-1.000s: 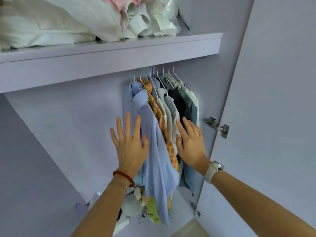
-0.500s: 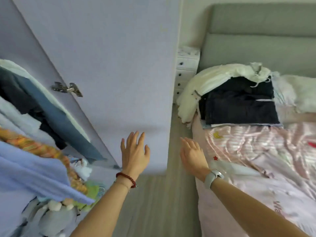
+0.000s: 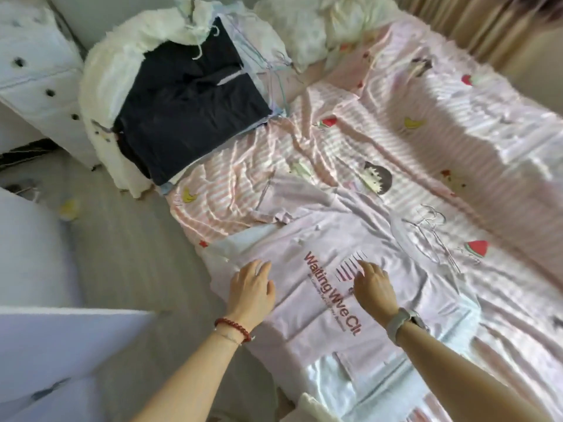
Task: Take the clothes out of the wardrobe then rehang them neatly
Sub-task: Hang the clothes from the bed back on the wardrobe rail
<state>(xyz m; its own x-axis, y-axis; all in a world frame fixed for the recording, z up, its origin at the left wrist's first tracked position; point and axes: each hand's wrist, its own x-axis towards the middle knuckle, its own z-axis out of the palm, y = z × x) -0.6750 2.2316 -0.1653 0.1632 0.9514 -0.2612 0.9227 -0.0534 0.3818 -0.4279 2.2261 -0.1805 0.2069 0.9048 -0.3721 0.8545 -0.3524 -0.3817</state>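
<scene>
A pale pink T-shirt (image 3: 307, 312) with red lettering lies spread flat on the bed (image 3: 426, 141). My left hand (image 3: 251, 292) hovers over or touches the shirt's left edge with relaxed fingers, holding nothing. To its right, my right hand (image 3: 374, 287) reaches onto the printed part of the shirt, fingers loosely bent, gripping nothing. Thin white wire hangers (image 3: 429, 229) lie on the bedding just right of the shirt. A pile of clothes on hangers, a dark garment (image 3: 185, 108) on top with a white fleecy one (image 3: 106, 74) around it, sits at the bed's head end.
A white drawer unit (image 3: 39, 77) stands left of the bed head. The wardrobe door's pale lilac edge (image 3: 61, 345) fills the lower left, with grey floor (image 3: 128, 254) between it and the bed. White pillows (image 3: 323, 22) and a beige curtain (image 3: 487, 22) lie beyond.
My view swung right from the hanging clothes in the wardrobe, past the door, down onto the bed. Both hands left the hanging shirts and now reach over the pink T-shirt.
</scene>
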